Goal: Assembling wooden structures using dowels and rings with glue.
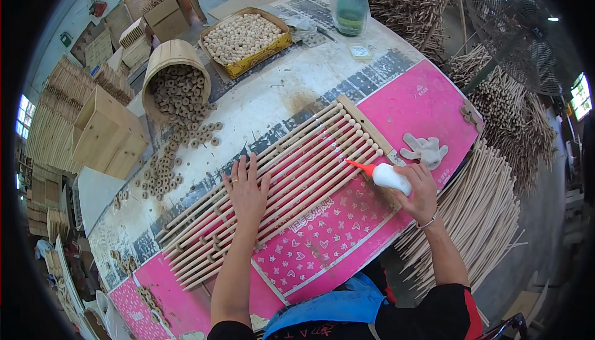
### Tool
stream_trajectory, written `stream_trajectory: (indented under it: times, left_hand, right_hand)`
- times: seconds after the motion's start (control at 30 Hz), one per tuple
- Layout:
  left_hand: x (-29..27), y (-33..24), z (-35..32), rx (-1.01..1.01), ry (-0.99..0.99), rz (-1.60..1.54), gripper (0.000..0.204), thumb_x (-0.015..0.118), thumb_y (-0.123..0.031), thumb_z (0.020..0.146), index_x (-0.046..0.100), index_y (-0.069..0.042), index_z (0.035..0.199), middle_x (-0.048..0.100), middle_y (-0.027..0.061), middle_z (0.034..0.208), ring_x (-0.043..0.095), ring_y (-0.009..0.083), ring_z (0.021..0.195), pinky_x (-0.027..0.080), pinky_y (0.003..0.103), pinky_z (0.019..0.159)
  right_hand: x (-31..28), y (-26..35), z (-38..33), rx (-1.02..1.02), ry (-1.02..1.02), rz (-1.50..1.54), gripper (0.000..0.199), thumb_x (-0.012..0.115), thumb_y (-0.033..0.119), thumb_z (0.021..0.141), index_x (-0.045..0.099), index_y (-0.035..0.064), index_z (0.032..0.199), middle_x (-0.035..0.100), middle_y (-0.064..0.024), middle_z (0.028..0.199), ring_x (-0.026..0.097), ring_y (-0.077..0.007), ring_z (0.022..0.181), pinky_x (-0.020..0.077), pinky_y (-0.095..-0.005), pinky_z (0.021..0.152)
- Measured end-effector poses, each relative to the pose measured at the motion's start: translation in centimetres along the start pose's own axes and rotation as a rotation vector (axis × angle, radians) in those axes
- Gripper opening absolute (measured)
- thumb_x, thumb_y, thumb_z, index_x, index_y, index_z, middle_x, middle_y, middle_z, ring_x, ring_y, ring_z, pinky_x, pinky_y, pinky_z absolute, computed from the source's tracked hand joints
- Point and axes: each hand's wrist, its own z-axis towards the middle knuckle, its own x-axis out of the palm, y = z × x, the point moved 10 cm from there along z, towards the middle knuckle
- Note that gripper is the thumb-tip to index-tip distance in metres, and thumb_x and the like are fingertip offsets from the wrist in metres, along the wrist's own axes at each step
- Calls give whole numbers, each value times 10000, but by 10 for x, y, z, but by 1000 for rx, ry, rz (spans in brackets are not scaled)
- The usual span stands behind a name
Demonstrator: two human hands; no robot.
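A row of thin wooden dowels point(310, 199) lies side by side across the pink sheet point(403, 108) on the table. Round wooden beads cap their far right ends, next to a wooden bar point(361, 122); several small wooden rings point(215, 239) sit on the dowels toward the lower left. My left hand point(246, 190) rests flat over the middle of the row, fingers spread. In my right hand point(421, 192) is a white squeeze bottle point(392, 179) with a red nozzle, tilted so its tip is over the dowels near the beaded ends. White spots, perhaps glue, show on the dowels there.
Small wooden rings spill from a tipped wooden bucket point(167, 52) at left. Behind stands a yellow box point(260, 55) of wooden beads, with a bagged bottle point(351, 12) farther right. A pale glove point(424, 150) lies near my right hand. Bundled sticks point(477, 216) and a fan point(514, 24) flank the table.
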Motion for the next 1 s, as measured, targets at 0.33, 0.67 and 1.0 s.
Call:
stream_trajectory:
  times: [0.33, 0.67, 1.0]
  left_hand:
    - [2, 2, 0, -6, 11, 4, 620, 592, -445, 1030, 476, -176, 1576, 520, 144, 1543, 431, 342, 1466, 193, 630, 1245]
    - [1, 1, 0, -5, 11, 0, 617, 591, -444, 1029, 480, -175, 1573, 523, 143, 1542, 429, 338, 1468, 186, 626, 1248]
    - [1, 0, 1, -4, 5, 2, 605, 591, -437, 1031, 488, -178, 1568, 525, 144, 1539, 433, 340, 1464, 200, 627, 1244]
  right_hand:
    - [-10, 0, -11, 68, -24, 67, 496, 854, 172, 674, 689, 54, 1126, 668, -119, 1000, 603, -328, 908, 488, -418, 793]
    - [-7, 3, -20, 77, 22, 72, 490, 859, 182, 697, 692, 52, 1139, 668, -126, 1000, 599, -337, 904, 482, -423, 789]
    - [-16, -5, -36, 116, -37, 94, 483, 858, 180, 703, 689, 52, 1137, 672, -131, 1003, 604, -335, 905, 480, -428, 800]
